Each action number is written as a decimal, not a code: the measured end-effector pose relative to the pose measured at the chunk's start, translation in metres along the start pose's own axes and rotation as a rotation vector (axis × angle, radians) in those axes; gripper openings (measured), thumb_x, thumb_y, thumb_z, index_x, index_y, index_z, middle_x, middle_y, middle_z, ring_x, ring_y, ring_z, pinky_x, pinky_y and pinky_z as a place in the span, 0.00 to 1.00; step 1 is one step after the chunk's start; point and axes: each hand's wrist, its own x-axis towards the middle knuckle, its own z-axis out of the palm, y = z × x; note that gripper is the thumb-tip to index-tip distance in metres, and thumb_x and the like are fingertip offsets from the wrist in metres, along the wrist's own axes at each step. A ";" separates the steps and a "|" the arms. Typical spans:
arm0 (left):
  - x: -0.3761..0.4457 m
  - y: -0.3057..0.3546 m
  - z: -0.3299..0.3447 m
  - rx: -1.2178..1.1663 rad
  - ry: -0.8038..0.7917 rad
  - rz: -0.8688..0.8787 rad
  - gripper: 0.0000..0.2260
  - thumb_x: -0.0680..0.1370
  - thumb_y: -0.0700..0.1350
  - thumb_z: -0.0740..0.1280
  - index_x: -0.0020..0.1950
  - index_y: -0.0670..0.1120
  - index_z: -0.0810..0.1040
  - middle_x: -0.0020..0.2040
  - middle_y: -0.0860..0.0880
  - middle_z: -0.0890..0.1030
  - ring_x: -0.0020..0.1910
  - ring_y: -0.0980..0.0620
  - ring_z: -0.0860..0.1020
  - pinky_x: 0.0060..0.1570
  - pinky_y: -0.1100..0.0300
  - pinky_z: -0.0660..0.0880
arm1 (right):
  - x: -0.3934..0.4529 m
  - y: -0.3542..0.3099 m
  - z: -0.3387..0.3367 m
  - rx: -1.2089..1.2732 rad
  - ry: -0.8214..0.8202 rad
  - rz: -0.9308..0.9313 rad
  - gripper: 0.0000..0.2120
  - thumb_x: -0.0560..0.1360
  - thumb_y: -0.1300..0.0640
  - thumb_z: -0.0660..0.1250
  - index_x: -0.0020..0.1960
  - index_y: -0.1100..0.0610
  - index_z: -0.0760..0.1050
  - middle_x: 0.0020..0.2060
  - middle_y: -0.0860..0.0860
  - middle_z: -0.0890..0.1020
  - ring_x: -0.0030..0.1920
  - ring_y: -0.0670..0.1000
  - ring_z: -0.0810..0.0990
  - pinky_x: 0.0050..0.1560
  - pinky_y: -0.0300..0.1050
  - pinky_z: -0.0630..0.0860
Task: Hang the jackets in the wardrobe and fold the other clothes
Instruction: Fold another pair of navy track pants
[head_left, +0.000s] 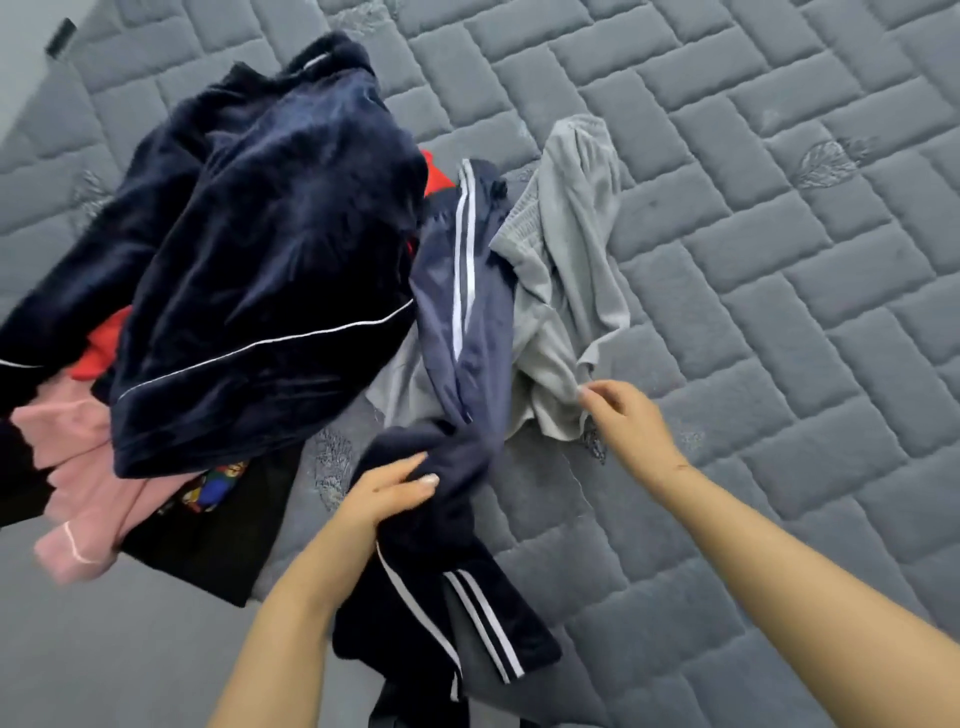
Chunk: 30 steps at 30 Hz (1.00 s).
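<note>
Grey quilted mattress (753, 234) carries a clothes heap. Dark velvet jacket (270, 270) with white piping tops the heap. Right of the jacket: striped navy trousers (467, 322), then grey garment (566, 249). Left hand (387, 491) grips the trousers. Right hand (623, 415) pinches the grey garment's edge. No legible labels.

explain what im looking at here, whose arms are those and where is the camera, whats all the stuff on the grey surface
There is no machine here: the arms belong to a person wearing a camera on the head, looking down at their own hands. The grey quilted surface looks like a mattress. On it lies a heap of clothes: a dark blue velvety jacket, a pink garment, something red and something black. The left hand grips navy striped trousers. The right hand pinches the edge of a light grey garment.
</note>
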 end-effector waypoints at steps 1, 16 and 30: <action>0.000 -0.004 0.010 0.067 0.012 -0.074 0.14 0.72 0.32 0.66 0.38 0.47 0.88 0.32 0.55 0.84 0.38 0.63 0.82 0.49 0.63 0.75 | -0.006 -0.009 0.011 0.238 -0.110 0.150 0.09 0.77 0.47 0.66 0.51 0.52 0.80 0.52 0.49 0.82 0.52 0.49 0.79 0.51 0.43 0.75; 0.047 -0.071 0.008 0.091 0.399 -0.189 0.16 0.78 0.45 0.68 0.65 0.48 0.69 0.63 0.48 0.75 0.59 0.52 0.76 0.61 0.52 0.71 | -0.112 0.091 0.033 -0.525 -0.407 0.338 0.09 0.75 0.57 0.65 0.55 0.54 0.75 0.55 0.54 0.81 0.56 0.57 0.78 0.51 0.46 0.74; 0.111 -0.093 0.025 0.187 0.459 -0.132 0.19 0.75 0.51 0.72 0.61 0.50 0.70 0.58 0.48 0.68 0.52 0.50 0.73 0.60 0.52 0.74 | -0.074 0.047 0.087 -0.099 -0.028 0.122 0.26 0.79 0.51 0.64 0.74 0.57 0.63 0.71 0.54 0.66 0.70 0.55 0.66 0.70 0.49 0.64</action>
